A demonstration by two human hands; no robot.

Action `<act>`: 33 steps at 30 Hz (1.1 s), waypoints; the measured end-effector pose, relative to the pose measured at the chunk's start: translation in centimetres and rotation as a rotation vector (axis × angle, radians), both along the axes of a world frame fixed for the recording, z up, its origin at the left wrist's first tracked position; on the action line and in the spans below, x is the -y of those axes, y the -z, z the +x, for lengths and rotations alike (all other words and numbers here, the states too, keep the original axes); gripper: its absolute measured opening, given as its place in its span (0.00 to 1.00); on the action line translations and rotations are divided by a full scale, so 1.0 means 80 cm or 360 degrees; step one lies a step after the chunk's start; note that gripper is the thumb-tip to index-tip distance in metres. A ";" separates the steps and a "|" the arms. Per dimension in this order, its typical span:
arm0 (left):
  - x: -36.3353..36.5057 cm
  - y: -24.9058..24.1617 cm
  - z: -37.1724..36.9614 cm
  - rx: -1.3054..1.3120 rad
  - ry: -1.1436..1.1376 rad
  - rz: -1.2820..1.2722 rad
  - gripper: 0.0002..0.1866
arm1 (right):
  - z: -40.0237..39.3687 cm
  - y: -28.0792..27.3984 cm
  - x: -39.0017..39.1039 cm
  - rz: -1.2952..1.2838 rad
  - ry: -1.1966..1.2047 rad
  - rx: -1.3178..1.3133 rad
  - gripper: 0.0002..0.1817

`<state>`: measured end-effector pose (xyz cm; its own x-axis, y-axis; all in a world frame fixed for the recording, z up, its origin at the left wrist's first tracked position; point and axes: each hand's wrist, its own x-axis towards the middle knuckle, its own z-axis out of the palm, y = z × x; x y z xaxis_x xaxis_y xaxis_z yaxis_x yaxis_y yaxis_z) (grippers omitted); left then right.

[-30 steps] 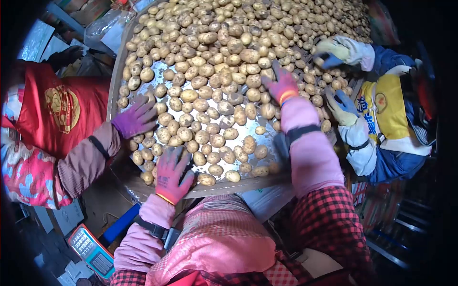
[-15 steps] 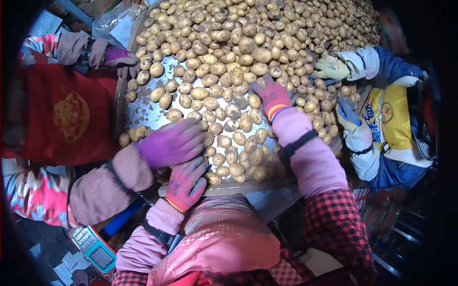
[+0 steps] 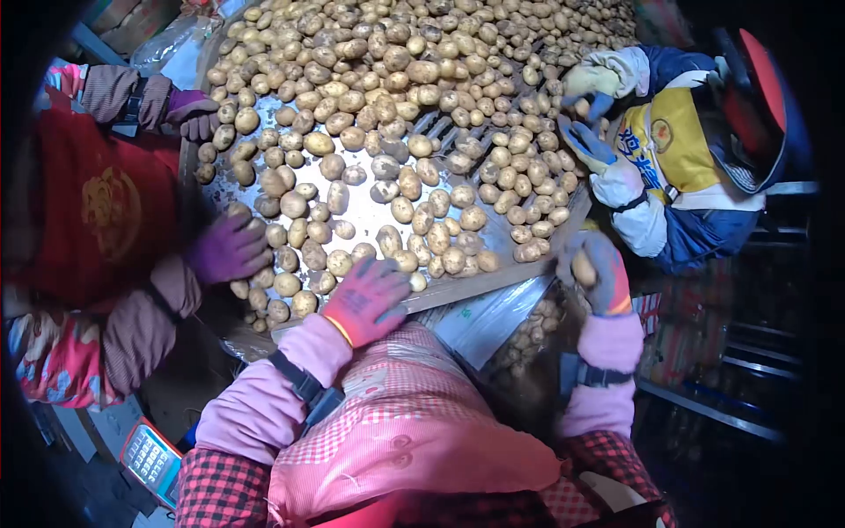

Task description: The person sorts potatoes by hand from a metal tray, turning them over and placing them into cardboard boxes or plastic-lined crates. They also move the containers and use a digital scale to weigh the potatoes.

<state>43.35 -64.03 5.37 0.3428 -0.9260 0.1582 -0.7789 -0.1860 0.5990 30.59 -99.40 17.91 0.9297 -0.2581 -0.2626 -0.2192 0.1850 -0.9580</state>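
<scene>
Many potatoes (image 3: 339,195) lie spread over a metal-topped sorting table (image 3: 365,207). My left hand (image 3: 365,304), in a pink and grey glove, rests at the near edge with its fingers stretched out beside the closest potatoes. Off the table's right corner, my right hand (image 3: 603,273) is curled around a single potato (image 3: 584,268). Below it, more potatoes (image 3: 539,326) show in the shadow under the table's edge.
A co-worker's purple-gloved hand (image 3: 231,246) is at the left edge, another purple glove (image 3: 192,114) farther up. Across on the right, a co-worker in a yellow apron (image 3: 673,136) has gloved hands near the potatoes. A wooden rim (image 3: 480,283) borders the table.
My right hand has come back from among the potatoes to beyond the right corner, now with a potato. The near purple-gloved hand has drawn left. The view has shifted.
</scene>
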 end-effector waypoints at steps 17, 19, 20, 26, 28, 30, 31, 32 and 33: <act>-0.102 -0.038 -0.025 -0.0566 -0.0536 -0.0151 0.21 | 0.268 0.138 -0.149 -0.2109 -0.0418 -0.0083 0.26; -0.107 -0.035 -0.033 -0.0557 -0.0630 -0.0131 0.21 | 0.321 0.169 -0.143 -0.2656 -0.0671 -0.0480 0.30; -0.109 -0.033 -0.037 -0.0547 -0.0679 -0.0125 0.22 | 0.338 0.175 -0.147 -0.2650 -0.0883 -0.0746 0.32; -0.089 -0.022 -0.045 -0.1861 -0.1114 -0.0663 0.21 | 0.296 0.170 -0.137 -0.1662 -0.0850 0.0150 0.30; -0.067 -0.029 -0.017 -0.2714 -0.1034 -0.1175 0.26 | 0.242 0.150 -0.185 -0.0947 -0.1074 0.0418 0.24; -0.049 -0.042 -0.003 -0.3547 -0.0766 -0.1324 0.30 | 0.202 0.120 -0.212 -0.1065 -0.1284 0.0507 0.23; -0.046 -0.055 -0.002 -0.3164 -0.0768 -0.1122 0.29 | 0.196 0.110 -0.207 -0.0780 -0.1263 0.0420 0.24; -0.043 -0.058 -0.004 -0.2975 -0.0734 -0.1009 0.29 | 0.190 0.097 -0.202 -0.0506 -0.1224 0.0334 0.25; -0.040 -0.061 -0.005 -0.2784 -0.0705 -0.0903 0.29 | 0.181 0.092 -0.198 -0.0524 -0.1192 0.0330 0.25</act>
